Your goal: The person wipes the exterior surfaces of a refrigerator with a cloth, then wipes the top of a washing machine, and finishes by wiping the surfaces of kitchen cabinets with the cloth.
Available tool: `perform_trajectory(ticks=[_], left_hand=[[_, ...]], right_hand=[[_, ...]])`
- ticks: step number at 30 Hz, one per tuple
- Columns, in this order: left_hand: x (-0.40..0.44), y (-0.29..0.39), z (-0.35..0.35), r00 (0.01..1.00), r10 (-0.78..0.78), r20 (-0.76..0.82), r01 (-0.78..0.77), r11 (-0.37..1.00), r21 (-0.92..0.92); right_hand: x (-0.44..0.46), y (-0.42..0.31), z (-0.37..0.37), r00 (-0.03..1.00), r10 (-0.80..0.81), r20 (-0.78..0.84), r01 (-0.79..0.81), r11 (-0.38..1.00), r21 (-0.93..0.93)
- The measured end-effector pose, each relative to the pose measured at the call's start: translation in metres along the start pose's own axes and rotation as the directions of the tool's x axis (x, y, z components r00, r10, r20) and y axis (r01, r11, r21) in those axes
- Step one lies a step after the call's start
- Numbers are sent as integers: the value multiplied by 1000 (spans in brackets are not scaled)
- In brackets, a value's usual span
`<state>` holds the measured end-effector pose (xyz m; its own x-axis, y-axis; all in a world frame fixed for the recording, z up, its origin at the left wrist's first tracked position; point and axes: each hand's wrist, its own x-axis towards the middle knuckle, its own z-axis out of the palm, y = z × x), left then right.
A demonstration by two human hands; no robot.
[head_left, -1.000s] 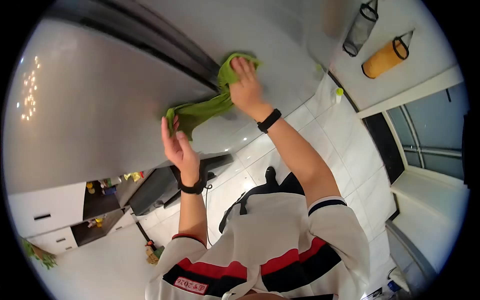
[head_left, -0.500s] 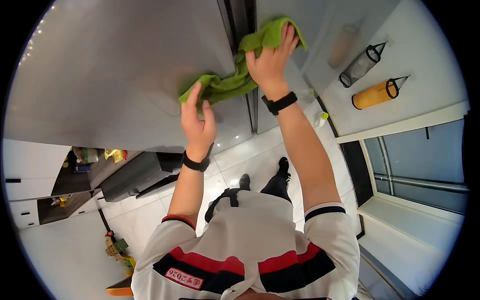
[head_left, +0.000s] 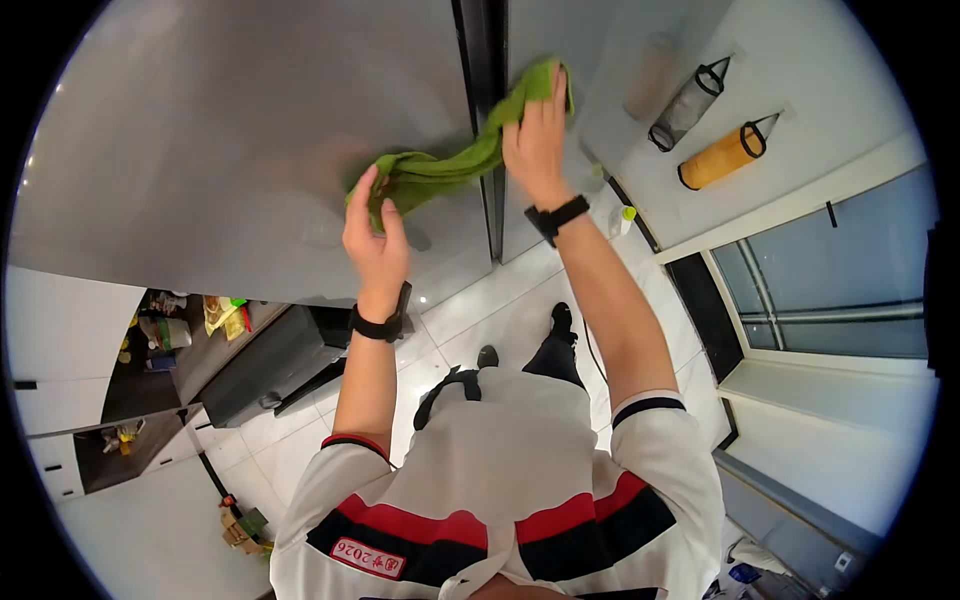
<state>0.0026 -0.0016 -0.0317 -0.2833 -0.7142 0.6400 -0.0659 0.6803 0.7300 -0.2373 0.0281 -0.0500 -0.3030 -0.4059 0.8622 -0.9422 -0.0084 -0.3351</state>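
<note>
**Loose green towel (head_left: 440, 172) across a door seam (head_left: 483, 90) could snag or slip**

At the left, the left hand (head_left: 376, 250) has its fingers at one end of the towel, thumb apart; whether it pinches the fabric or merely presses it, I cannot tell. If that hold is light, this end could slide free and sag. The twisted middle, bridging the dark seam, might catch on an edge there if dragged sideways. The right hand (head_left: 538, 150) lies with fingers outstretched over the other end, not clenched, so uneven pressure could leave bare fingertips smudging the finish. The wristwatch (head_left: 562, 216) on that arm might also knock the panel.

The surface looks like a refrigerator front: a broad, glossy grey left door (head_left: 260, 130), then the upright seam, then a right door (head_left: 540, 30), also grey. The towel lies against both.

Around it, from the left, are white cabinets (head_left: 60, 330), an open shelf holding packets, among them a yellow packet (head_left: 218, 316), and a slanted black appliance (head_left: 265, 370). Pale floor tiles (head_left: 470, 300) run beneath. Farther right stand a bottle (head_left: 620, 222) with a yellow-green cap, then grey (head_left: 690, 105) and orange (head_left: 722, 158) mesh holders hung on the wall, and a framed window (head_left: 850, 280).
</note>
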Motion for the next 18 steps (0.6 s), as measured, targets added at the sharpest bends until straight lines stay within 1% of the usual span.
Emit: perform_trajectory(ticks=[2, 4, 5, 6, 7, 10, 12, 13, 15, 18], left_hand=[[2, 6, -11, 999, -31, -16, 29, 997, -65], [5, 9, -19, 997, 26, -68, -31, 997, -68], [7, 11, -22, 994, 55, -96, -61, 996, -70], [7, 18, -26, 995, 34, -98, -40, 997, -64], [7, 24, -28, 993, 47, -113, -56, 996, -69], [10, 39, -30, 986, 75, -148, -86, 994, -73], [12, 43, -32, 987, 70, -148, -82, 994, -78], [13, 44, -33, 987, 67, -147, -79, 994, -75], [18, 49, -32, 985, 74, -154, -82, 996, -45], [25, 54, -32, 985, 75, -155, -73, 997, 17]], right_hand=[[40, -15, -10, 994, -79, -70, 79, 997, -5], [76, -32, -22, 976, -171, -138, 170, 985, -19], [87, -36, -26, 976, -180, -119, 178, 984, -26], [98, -40, -30, 977, -190, -100, 188, 982, -33], [109, -45, -35, 976, -200, -83, 198, 980, -38], [124, -65, -45, 958, -215, -193, 244, 959, 145], [131, -73, -33, 932, -234, -275, 317, 896, 311], [125, -79, -28, 966, -196, -167, 245, 897, 368], [120, -93, -15, 969, -165, -185, 240, 811, 533], [94, -89, 3, 1000, -21, -14, 25, 778, 628]])
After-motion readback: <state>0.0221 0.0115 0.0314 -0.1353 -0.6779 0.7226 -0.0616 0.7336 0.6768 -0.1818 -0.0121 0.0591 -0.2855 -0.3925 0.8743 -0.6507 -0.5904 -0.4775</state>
